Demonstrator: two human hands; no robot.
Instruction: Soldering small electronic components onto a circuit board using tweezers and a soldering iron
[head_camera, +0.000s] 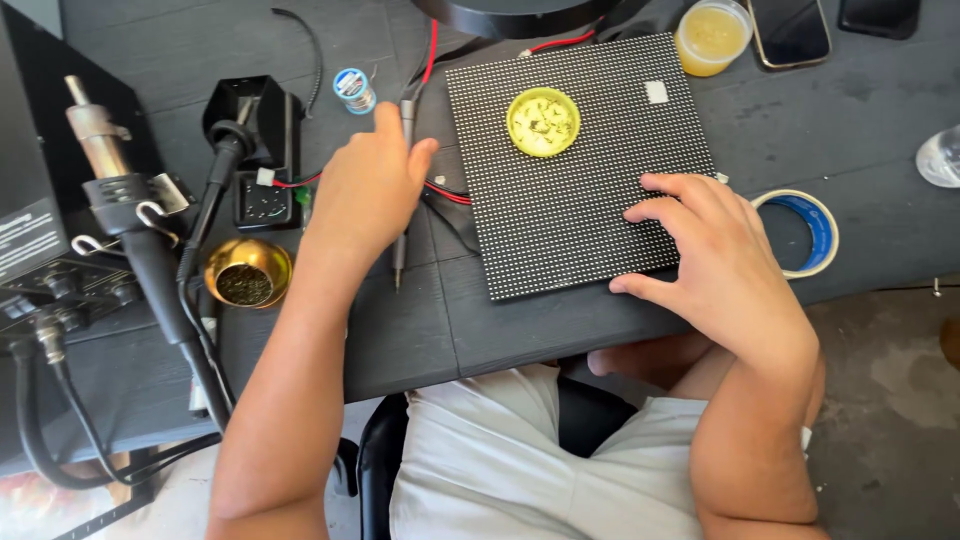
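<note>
A square black panel studded with small white dots (560, 200) lies on the dark table (400, 330). A yellow-green round lid (543, 122) holding small bits sits on its upper part. My right hand (705, 255) rests on the panel's lower right corner, fingers spread and curled over the edge. My left hand (372, 180) is left of the panel, fingers closed around a slim grey pen-like tool (402, 215) that points toward me. Red and black wires (445, 190) run under the panel's left edge.
A soldering station (40, 240) with hot-air handle stands at the left. Nearby are a black iron holder (255, 125), a brass tip cleaner (248, 272) and a solder spool (353, 90). A blue tape roll (810, 232), yellow cup (712, 35) and phone (790, 30) lie to the right.
</note>
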